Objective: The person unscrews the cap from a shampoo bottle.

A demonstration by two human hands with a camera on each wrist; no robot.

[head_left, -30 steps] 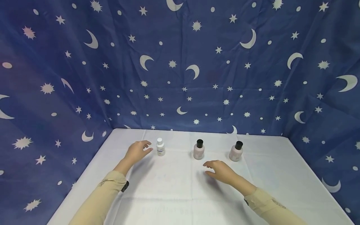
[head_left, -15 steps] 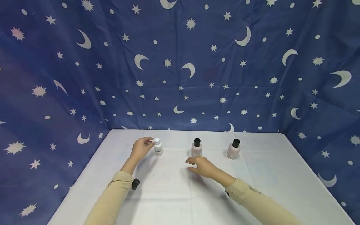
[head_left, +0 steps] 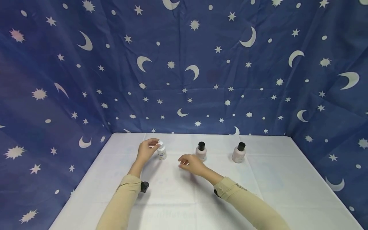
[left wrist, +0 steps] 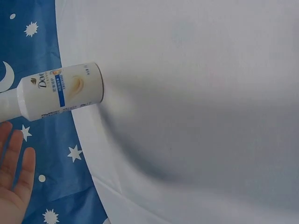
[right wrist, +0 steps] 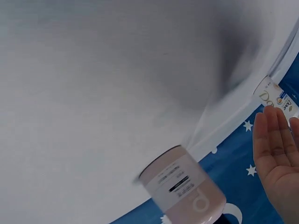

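Observation:
A small white Dove bottle (head_left: 162,154) stands upright at the back left of the table. My left hand (head_left: 145,150) is at its left side, thumb and fingertips close to the white cap; whether they touch it I cannot tell. In the left wrist view, the fingers (left wrist: 29,168) look fairly straight beside the bottle (left wrist: 65,91). My right hand (head_left: 193,164) hovers in front of a pink bottle with a black cap (head_left: 202,151), partly covering its lower left. Nothing is in that hand; its fingers reach loosely toward the white bottle, which also appears beyond them in the right wrist view.
Another pink bottle with a black cap (head_left: 239,154) stands farther right on the white-clothed table (head_left: 276,185). A blue curtain (head_left: 212,105) with moons and stars closes off the back and both sides.
My left hand has moved right, up to the white bottle's cap. My right hand has swept left, passing in front of the middle pink bottle. The camera view has shifted slightly.

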